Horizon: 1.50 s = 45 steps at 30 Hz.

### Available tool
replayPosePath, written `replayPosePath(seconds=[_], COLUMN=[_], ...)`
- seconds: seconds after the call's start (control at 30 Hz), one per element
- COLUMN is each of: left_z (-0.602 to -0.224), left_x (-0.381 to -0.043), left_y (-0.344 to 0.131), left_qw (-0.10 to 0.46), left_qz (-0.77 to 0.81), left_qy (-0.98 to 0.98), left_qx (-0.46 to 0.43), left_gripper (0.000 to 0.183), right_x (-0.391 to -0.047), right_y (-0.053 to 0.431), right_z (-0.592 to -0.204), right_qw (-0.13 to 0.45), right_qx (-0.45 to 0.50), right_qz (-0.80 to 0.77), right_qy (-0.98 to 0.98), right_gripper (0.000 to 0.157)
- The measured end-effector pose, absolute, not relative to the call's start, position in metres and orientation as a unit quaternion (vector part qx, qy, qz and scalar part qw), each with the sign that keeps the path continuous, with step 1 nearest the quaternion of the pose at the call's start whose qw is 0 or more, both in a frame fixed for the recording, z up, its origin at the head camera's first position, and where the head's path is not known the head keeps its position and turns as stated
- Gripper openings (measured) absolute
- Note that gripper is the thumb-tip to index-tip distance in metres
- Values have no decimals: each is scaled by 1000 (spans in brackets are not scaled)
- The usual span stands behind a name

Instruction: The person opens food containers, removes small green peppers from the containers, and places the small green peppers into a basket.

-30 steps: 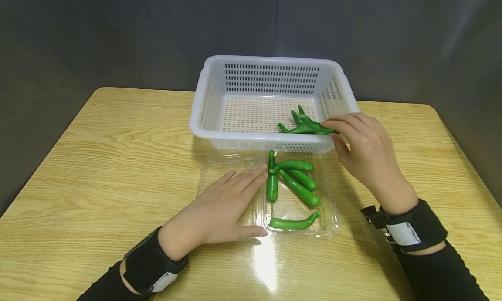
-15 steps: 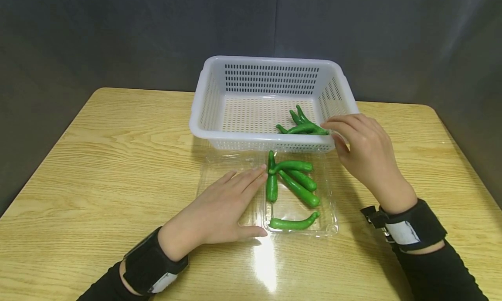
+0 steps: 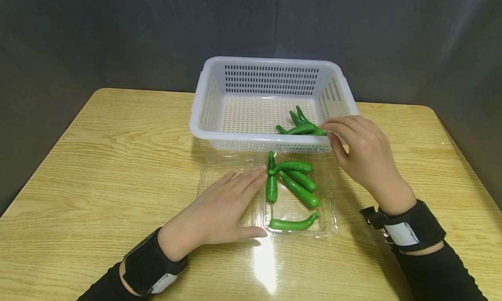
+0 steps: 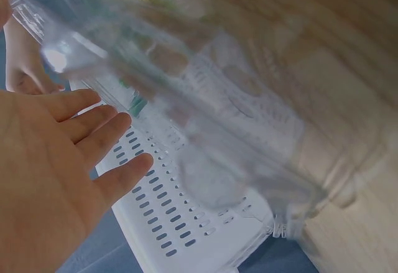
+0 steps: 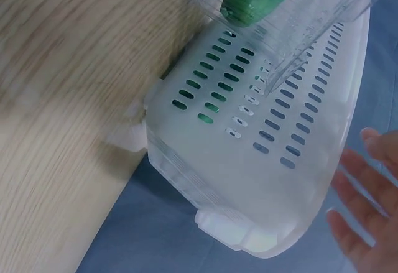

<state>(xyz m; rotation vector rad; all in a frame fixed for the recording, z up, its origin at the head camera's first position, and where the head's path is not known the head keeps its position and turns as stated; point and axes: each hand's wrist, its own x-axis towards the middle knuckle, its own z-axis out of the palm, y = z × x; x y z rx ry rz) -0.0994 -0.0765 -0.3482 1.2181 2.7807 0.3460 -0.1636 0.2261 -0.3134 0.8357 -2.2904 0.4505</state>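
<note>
My left hand [image 3: 223, 209] lies with fingers extended over the left half of a clear plastic clamshell container [image 3: 327, 196], its fingertips beside a green pepper [image 3: 271, 190]. Several more green peppers, one curved pepper [image 3: 294, 224] nearest me, lie in the container's right half. Over the front right corner of a white basket [image 3: 243, 135], my right hand [image 3: 362, 146] reaches in, thumb and fingers apart. Its fingertips are right at the ends of several green peppers [image 3: 302, 129] in the basket. In the right wrist view the right fingers [image 5: 364, 189] pass over the basket rim, their tips partly hidden.
The basket stands behind the container on a wooden table [image 3: 129, 153]. Behind the table rises a dark grey partition [image 3: 157, 35], with similar panels at both sides. The container's front edge [image 3: 302, 235] is near a bright reflection on the tabletop.
The peppers by my right fingers slid slightly left and out from between thumb and fingers; the right hand then shifted slightly left toward them. My left hand stays in place.
</note>
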Motion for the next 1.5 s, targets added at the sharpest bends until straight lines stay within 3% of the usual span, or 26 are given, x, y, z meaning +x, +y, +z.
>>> replayPosePath(seconds=[0.33, 1.0, 1.33, 1.5], left_z=[-349, -349, -348, -348], left_x=[-99, -101, -99, -99], left_y=[-77, -77, -77, -76], left_qw=[44, 39, 50, 47], left_qz=[112, 109, 116, 107], left_qy=[910, 910, 910, 912], left_qx=[396, 397, 394, 394], left_gripper=[105, 104, 104, 105], right_x=[-162, -147, -136, -132], right_y=[221, 199, 190, 188], right_z=[-313, -310, -317, -319], right_qw=[331, 262, 109, 71], right_qx=[411, 465, 444, 428], right_qz=[152, 159, 141, 107], right_qy=[-836, -831, -878, -894], right_gripper=[21, 24, 25, 29])
